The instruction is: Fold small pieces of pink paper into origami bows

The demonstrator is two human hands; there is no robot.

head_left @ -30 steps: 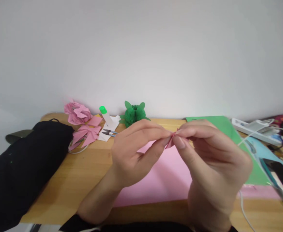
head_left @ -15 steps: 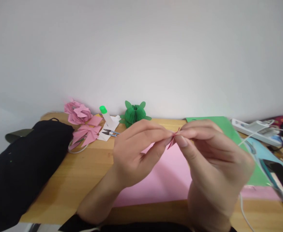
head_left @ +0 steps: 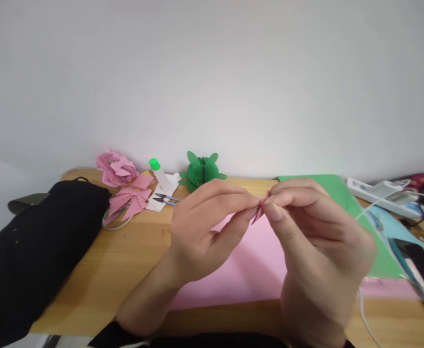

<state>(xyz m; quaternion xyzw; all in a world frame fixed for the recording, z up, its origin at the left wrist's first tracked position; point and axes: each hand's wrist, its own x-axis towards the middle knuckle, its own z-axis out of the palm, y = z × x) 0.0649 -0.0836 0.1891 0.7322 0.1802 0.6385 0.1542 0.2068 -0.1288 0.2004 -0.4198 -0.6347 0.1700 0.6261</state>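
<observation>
Both my hands are raised over the wooden desk (head_left: 124,261) and meet fingertip to fingertip. My left hand (head_left: 206,227) and my right hand (head_left: 316,246) each pinch a tiny folded piece of pink paper (head_left: 259,210) between thumb and forefinger. Most of the piece is hidden by my fingers. Under my hands lies a large pink paper sheet (head_left: 244,270).
At the back left lie pink paper flowers (head_left: 116,169), a pink paper bow (head_left: 130,202), a green-capped glue stick (head_left: 158,173), small snips (head_left: 165,198) and a green paper ornament (head_left: 201,170). A black bag (head_left: 34,251) fills the left. A green sheet (head_left: 345,203), power strip (head_left: 382,193) and cables lie right.
My fingertips have shifted slightly on the small pink piece, which now points a little more upright. Nothing else has moved.
</observation>
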